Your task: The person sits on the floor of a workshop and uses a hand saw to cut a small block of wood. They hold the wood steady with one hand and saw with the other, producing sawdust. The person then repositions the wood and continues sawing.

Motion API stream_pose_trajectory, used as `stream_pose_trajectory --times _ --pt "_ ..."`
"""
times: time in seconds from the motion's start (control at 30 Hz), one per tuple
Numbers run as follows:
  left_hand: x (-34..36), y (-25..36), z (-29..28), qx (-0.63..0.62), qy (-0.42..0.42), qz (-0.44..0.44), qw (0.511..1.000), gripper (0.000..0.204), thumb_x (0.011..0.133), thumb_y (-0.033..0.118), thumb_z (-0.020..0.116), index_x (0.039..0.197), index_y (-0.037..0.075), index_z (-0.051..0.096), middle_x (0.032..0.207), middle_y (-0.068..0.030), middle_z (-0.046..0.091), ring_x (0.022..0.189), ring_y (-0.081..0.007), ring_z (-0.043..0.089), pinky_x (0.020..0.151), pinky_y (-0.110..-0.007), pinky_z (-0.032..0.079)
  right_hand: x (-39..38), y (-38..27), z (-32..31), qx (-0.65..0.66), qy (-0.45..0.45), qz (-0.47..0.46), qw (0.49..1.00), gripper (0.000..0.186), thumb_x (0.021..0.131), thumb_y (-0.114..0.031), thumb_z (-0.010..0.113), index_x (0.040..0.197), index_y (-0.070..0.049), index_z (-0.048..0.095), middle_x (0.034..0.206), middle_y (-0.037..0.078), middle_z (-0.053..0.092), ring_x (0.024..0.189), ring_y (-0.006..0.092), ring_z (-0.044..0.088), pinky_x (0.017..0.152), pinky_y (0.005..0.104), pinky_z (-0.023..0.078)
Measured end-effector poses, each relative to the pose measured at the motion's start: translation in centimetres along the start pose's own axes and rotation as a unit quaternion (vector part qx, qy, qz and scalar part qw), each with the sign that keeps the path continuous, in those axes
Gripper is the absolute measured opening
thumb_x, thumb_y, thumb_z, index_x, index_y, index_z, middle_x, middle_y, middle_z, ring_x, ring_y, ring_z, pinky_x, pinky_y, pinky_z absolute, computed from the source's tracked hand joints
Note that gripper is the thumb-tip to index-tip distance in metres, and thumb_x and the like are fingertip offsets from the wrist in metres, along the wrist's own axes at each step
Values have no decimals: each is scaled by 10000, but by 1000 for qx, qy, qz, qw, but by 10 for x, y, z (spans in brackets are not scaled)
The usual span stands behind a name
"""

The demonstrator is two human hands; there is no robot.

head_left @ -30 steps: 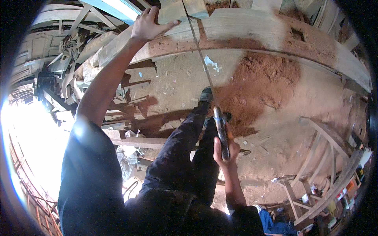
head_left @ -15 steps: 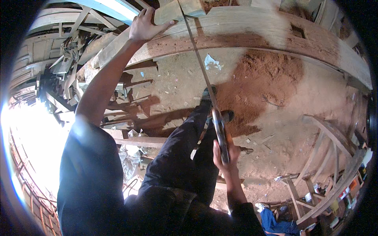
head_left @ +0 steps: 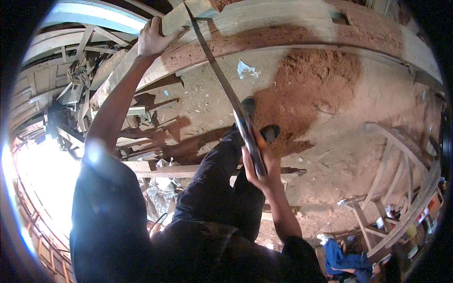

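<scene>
My right hand [head_left: 265, 162] is wrapped round the handle of a handsaw [head_left: 218, 70]. The saw's long thin blade reaches up and away, its far end lying across a pale piece of wood [head_left: 175, 20]. That piece rests on a long, thick wooden beam [head_left: 278, 29]. My left hand [head_left: 155, 38] grips the piece just left of the blade, thumb stretched along its near side and fingers over its far edge. The tooth line is too thin to make out.
Reddish sawdust [head_left: 311, 89] lies heaped on the ground below the beam. Scrap wood [head_left: 78, 89] is piled at left. A curved wooden frame [head_left: 406, 151] stands at right, near a person in blue trousers [head_left: 342, 257]. My shoes [head_left: 269, 133] stand on the dirt.
My right hand has pushed the saw forward and slightly left, so less blade shows before the wood. The left hand keeps its hold on the wood as the whole view shifts.
</scene>
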State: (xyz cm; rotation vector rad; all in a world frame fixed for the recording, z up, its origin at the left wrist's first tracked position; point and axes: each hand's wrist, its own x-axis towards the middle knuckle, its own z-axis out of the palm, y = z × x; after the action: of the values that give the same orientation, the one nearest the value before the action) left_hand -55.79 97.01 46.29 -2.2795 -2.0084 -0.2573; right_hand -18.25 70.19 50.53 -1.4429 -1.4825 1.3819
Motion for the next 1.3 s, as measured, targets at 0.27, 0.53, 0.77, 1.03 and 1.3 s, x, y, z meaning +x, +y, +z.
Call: stream_pose_trajectory --times 0.27,0.53,0.77,1.03,1.3 --pt "1 19 -9 -4 -28 -33 999 753 722 691 686 1051 30 540 944 -182 587 923 -362 619 830 -485 495 -48 -21 -6 37 -1 70 997 540 891 -79 645 1391 1 458 947 160 697 737 184 691 674 270 539" --pt "0 12 -3 -18 -40 3 999 747 703 673 707 1026 21 540 941 -192 579 913 -388 605 811 -497 486 -2 -54 0 7 15 55 998 490 884 -47 655 1343 18 497 761 93 659 627 139 651 562 269 495" --pt "-5 42 -51 -202 -254 -41 945 868 665 734 693 1218 67 637 1125 -194 668 1101 -299 629 934 -435 510 -40 -167 -60 -107 -10 83 991 436 907 -105 646 1305 27 530 949 152 700 796 162 691 680 276 529" --pt "-16 86 -27 -94 -80 71 990 791 796 593 672 1348 56 487 1223 -202 553 1085 -366 579 947 -501 463 -34 -234 -24 -97 67 127 985 396 966 -137 572 1300 70 516 1074 164 672 988 161 627 836 294 500" --pt "1 80 -19 -15 -32 42 999 557 753 461 732 1070 73 489 1042 -134 604 998 -319 624 825 -461 509 -3 -235 15 -102 81 177 976 372 966 -160 587 1272 47 550 1053 154 671 962 174 622 847 323 491"
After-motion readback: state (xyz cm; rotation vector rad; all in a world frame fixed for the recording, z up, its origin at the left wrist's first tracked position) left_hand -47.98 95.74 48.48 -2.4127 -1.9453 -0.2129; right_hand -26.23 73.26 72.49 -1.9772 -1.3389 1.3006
